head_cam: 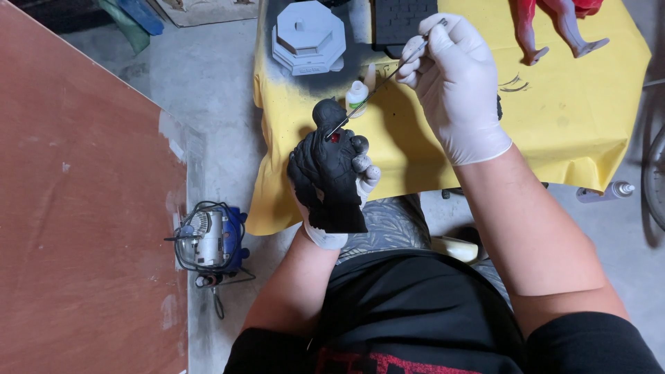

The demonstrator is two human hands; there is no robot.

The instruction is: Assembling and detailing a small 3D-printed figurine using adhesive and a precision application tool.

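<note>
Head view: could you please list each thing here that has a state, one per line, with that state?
Left hand: gloved, black-stained, closed around a small black figure.
Black figure: held upright in the grip, a red spot on it.
Right hand: in a white glove, pinching a thin brush.
Thin brush: tilted, tip touching the red spot.
Small white bottle: upright, capped.
Yellow cloth: spread on the table, black-smudged.
Red figure: lying on the cloth.

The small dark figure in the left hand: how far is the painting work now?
Done: the dark figure looks fully black. In hand: the left hand grips it while the right hand touches a thin brush to a red spot. Left: the red area is only a small dot.
</note>
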